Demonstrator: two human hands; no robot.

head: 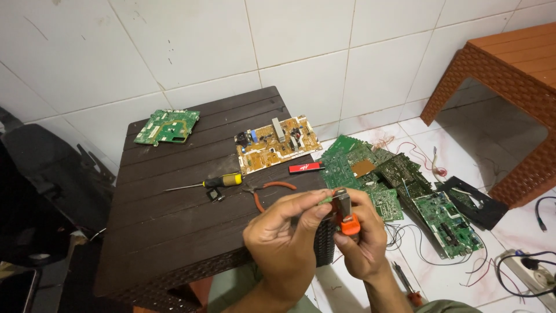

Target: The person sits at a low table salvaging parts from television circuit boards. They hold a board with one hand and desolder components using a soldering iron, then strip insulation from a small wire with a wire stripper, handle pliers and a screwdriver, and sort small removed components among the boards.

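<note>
Low in the frame, right of centre: left hand point(288, 232) pinching a small green part point(327, 199), right hand point(360, 243) clamped on an orange-handled tool point(346, 215), both hands close together. Better to keep the part steady and the grip near the tool tip, probably. On the dark desk point(174, 232): two boards, screwdriver point(208, 183), pliers point(267, 190). On the tiled floor at right: pile of green boards point(376, 174), wires, power strip point(530, 269).
</note>
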